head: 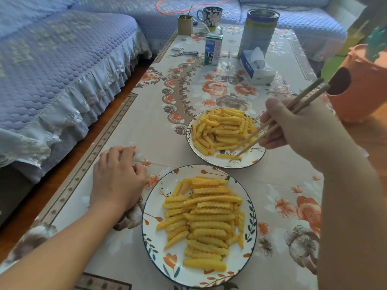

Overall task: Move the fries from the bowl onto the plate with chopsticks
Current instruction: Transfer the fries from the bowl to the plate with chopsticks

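Head view: the right hand grips a pair of pale wooden chopsticks, whose tips reach down and to the left into the farther dish, a shallow white bowl with a dark rim and leaf print. The tips sit just beside 1 loose crinkle-cut yellow fry lying alone near the bowl's near edge, apart from the main heap of fries. That fry's long axis runs left to right, roughly crosswise to the chopsticks, so a pinch across its middle looks workable. The white flower-patterned plate lies nearer the person, below and left of the bowl, and already carries a large pile of fries; the carry would run toward the body. The left hand, with fingers loosely curled and holding nothing, rests on the flowered counter just left of the plate. The right hand is plainly nearer the bowl.
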`<state>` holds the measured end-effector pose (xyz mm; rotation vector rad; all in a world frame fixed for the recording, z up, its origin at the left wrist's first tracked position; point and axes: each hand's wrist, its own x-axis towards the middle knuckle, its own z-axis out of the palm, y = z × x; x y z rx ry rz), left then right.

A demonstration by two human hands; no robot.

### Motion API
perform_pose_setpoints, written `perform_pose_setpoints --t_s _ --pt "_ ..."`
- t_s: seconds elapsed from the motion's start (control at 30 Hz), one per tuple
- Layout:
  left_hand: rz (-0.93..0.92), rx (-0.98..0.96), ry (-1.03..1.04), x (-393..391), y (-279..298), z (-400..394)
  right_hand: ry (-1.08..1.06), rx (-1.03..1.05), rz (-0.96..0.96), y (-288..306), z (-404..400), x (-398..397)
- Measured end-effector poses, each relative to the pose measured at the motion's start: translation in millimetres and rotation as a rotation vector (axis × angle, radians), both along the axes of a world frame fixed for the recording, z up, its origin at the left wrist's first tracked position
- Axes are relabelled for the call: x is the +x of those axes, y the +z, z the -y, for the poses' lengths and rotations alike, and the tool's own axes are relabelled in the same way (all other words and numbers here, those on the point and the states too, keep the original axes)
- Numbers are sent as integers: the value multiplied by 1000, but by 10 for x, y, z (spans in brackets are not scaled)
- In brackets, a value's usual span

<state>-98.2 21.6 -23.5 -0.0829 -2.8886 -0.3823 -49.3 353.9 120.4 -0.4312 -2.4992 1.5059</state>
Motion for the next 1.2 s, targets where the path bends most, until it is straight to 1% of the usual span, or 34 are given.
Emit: perform_pose_setpoints --t_s 0.2,0.27,0.4,0.47,0.63,0.7,0.8,0.87,0.97,1.2 --pt "10 -12 5 -4 -3 7 -45 -62 0 -38 2 -44" --pt "5 -12 3 -8 -8 9 -43 -71 -24 9 19 -14" --pt "1 -3 -6 6 12 4 0 -173 -107 192 118 95" --pt "6 -10 -11 8 10 9 67 -184 -89 222 215 124" --pt "3 -7 4 -4 -4 12 187 -104 22 133 326 104" --pt "-4 -7 1 -7 -13 7 142 -127 -45 145 275 93" --pt "-6 -5 0 -5 -18 13 1 -173 -194 172 153 70" --pt "-6 -4 -3 -6 -16 18 -73 -118 -231 136 73 52" --pt "2 -2 0 -5 -10 15 -111 -19 -224 37 3 9" --pt "12 -5 2 -3 11 6 -87 25 -137 -122 15 -88"
